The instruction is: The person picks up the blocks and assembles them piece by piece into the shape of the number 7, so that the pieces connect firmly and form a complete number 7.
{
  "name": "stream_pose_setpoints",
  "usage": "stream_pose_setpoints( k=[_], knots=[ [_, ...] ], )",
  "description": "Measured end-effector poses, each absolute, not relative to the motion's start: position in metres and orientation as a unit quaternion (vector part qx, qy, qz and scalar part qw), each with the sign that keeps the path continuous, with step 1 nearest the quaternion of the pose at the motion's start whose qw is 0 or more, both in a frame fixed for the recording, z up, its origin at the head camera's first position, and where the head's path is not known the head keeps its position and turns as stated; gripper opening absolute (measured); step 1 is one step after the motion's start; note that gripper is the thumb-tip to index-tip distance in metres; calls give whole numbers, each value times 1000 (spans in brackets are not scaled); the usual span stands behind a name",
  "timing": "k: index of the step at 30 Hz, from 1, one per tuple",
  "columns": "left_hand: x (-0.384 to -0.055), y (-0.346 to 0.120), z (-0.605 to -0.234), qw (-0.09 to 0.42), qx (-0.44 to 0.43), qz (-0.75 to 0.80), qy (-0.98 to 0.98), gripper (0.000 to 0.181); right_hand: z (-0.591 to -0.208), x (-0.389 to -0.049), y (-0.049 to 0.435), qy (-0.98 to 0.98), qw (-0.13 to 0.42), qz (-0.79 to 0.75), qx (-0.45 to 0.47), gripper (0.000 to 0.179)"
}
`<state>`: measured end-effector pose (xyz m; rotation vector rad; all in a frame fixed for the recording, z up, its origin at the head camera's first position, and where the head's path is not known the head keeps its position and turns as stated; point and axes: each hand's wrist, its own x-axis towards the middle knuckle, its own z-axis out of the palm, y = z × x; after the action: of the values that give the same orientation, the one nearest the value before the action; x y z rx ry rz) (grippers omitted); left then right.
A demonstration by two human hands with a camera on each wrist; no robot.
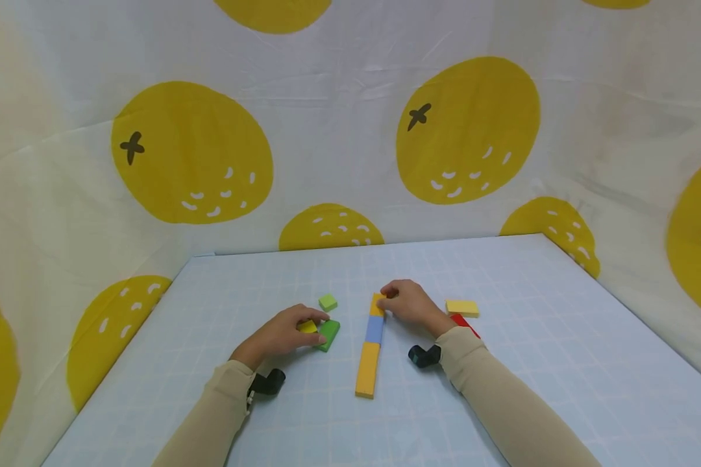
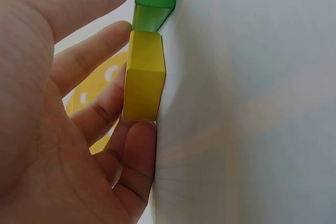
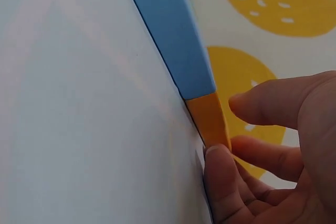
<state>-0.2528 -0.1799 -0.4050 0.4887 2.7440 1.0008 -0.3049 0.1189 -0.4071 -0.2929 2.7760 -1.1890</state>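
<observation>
My left hand (image 1: 280, 333) is at a green block (image 1: 330, 335), thumb and index finger at its edges. Beneath the same hand lies a yellow block (image 2: 145, 74), which its other fingers touch. My right hand (image 1: 410, 303) has its fingers bent around the far end of a short orange block (image 3: 209, 119). In the right wrist view its thumb stands slightly apart from that block. The short orange block lies end to end with a blue block (image 1: 374, 329) and a longer orange block (image 1: 367, 370), forming a straight row on the table between the hands.
A small light green block (image 1: 328, 302) lies beyond the left hand. Right of the right hand are a pale yellow block (image 1: 462, 308) and a red block (image 1: 465, 323), partly hidden by the wrist. The pale checked table (image 1: 304, 421) meets a patterned cloth (image 1: 327, 130) at its back edge.
</observation>
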Motion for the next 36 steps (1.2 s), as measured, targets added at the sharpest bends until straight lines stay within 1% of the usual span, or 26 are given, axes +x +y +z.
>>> stream_pose_setpoints(
  k=[7, 12, 21, 25, 30, 36],
  knots=[
    [-256, -182, -405, 84, 166, 337, 923, 40, -400, -309, 129, 887, 93, -444, -82, 37],
    [-256, -183, -406, 89, 166, 340, 921, 41, -397, -311, 135, 885, 104, -449, -69, 39],
    [-256, -184, -409, 94, 174, 334, 922, 42, -391, -307, 154, 877, 89, -465, -76, 41],
    [-256, -183, -409, 97, 186, 322, 923, 46, -388, -304, 168, 886, 78, -451, -73, 43],
    [-256, -183, -408, 100, 186, 309, 927, 51, -382, -302, 186, 887, 81, -450, -60, 47],
    [-256, -182, -406, 101, 187, 299, 930, 56, -378, -297, 207, 890, 73, -443, -73, 51]
  ],
)
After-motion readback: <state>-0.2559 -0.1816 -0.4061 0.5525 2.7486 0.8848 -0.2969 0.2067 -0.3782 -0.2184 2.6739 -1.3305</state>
